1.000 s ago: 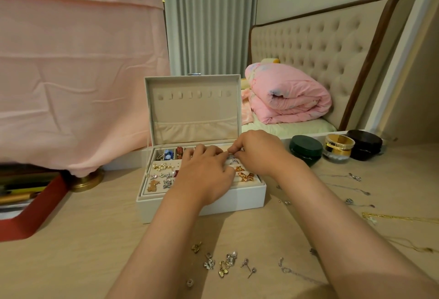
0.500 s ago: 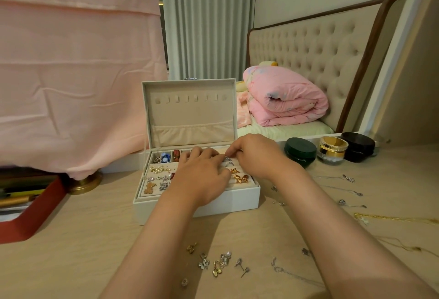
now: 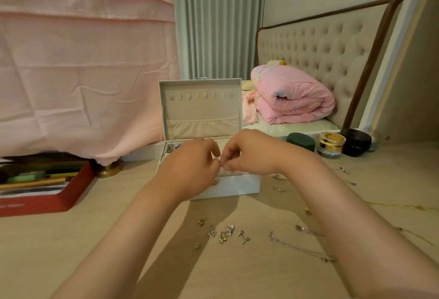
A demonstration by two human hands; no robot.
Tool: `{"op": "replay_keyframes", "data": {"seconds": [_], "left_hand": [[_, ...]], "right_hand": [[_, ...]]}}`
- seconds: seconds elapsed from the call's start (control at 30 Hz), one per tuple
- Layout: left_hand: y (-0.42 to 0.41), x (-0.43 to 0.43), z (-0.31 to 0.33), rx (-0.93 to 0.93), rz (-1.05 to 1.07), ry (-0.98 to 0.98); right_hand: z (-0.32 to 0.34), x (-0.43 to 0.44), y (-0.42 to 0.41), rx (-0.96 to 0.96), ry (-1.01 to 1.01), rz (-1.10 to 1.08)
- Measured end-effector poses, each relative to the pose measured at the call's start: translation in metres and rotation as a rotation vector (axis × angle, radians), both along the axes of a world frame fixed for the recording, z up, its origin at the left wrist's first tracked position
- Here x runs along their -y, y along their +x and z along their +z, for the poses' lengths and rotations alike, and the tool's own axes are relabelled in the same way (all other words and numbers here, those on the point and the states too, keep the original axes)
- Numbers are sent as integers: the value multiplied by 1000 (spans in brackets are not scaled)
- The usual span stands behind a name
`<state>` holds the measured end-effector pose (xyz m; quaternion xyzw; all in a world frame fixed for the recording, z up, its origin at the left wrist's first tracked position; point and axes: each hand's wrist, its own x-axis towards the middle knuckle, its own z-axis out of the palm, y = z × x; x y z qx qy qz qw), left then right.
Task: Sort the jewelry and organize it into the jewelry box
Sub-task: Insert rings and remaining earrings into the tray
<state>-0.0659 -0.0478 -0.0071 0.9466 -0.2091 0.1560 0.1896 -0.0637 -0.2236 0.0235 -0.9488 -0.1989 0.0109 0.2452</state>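
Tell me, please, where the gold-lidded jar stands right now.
In the head view, the gold-lidded jar stands far right on the table, between the dark green jar and the black jar.

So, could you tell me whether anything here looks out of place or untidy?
Only the unsorted pieces: small earrings lie scattered on the table in front of the open jewelry box, and thin chains trail loose to its right. Nothing looks damaged.

Forearms extended, left hand (image 3: pixel 190 164) and right hand (image 3: pixel 250 153) together, curled fingers (image 3: pixel 228 160) touching
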Motion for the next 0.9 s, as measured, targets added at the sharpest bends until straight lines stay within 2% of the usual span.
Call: {"op": "replay_keyframes", "data": {"seconds": [0.1,0.23,0.37,0.6,0.77,0.9], "left_hand": [[-15,-22,-13,-134,-12,16],[-27,-47,-36,-279,-33,83],[-31,-63,-47,-314,-67,30],[-24,-82,-49,-423,-117,-55],[-22,-80,-54,-407,-137,-98],[-22,-77,-60,-332,-135,-266]], "right_hand": [[-11,-10,-13,-96,-127,44],[-33,-32,-23,-125,-183,59],[-51,-47,-27,-63,-205,55],[-66,-56,-29,-62,-217,102],[-72,-54,-26,-53,-161,108],[-76,-51,-22,-113,108,53]]}}
